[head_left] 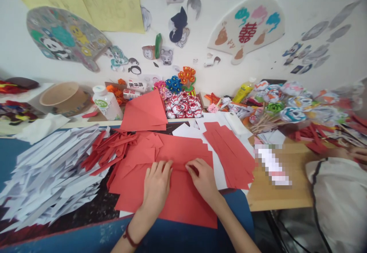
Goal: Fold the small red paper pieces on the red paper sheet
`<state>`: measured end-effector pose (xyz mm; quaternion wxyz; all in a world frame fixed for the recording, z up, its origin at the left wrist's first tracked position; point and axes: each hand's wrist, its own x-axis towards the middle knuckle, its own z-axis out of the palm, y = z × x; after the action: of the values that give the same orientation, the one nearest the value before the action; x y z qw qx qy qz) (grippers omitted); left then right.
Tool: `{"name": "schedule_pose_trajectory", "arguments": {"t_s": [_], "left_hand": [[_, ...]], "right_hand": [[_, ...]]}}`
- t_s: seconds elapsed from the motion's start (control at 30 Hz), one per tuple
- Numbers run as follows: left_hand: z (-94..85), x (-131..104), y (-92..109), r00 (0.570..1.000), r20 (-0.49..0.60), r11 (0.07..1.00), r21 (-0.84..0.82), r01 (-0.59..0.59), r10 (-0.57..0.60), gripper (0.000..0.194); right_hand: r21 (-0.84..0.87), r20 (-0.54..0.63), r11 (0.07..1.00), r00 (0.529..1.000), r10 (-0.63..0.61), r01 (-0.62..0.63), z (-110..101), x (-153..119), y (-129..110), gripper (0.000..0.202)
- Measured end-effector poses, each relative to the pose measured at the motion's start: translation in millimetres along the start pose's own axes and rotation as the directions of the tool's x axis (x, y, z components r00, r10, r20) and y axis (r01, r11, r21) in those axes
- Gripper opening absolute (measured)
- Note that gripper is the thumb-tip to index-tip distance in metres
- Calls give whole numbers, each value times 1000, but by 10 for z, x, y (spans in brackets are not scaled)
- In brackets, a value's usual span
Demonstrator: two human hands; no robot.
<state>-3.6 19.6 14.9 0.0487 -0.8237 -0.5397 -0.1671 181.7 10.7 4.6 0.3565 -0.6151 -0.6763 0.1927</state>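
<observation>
My left hand and my right hand are close together over a pile of red paper sheets. Between them runs a narrow red paper strip, its ends under my curled fingers. Both hands are closed on it, thumb and fingertips pressed together. Red on red makes the strip's outline hard to see. Left of my left hand lies a heap of folded red strips. To the right of my right hand, cut red paper pieces lie fanned out on white sheets.
A large heap of folded white strips covers the left side. Along the wall stand a white bottle, red-and-white paper flowers and a yellow bottle. Paper flowers on sticks lie right. Another person's light-coloured clothing shows at the right edge.
</observation>
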Motion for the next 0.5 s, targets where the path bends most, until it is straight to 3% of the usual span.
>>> {"name": "schedule_pose_trajectory", "arguments": {"t_s": [0.13,0.23,0.5], "left_hand": [[24,-145,34,988,-99,986,131,-107,120,50],[66,-244,66,956,-147,965,99,-241,254,50],[180,-193,71,957,-59,958,-16,-285,283,50]], "right_hand": [[-2,31,1000,999,25,-25,8,60,4,14],[-5,51,999,998,37,-37,-9,99,-7,14],[-74,55,995,996,69,-65,-18,163,-7,14]]}}
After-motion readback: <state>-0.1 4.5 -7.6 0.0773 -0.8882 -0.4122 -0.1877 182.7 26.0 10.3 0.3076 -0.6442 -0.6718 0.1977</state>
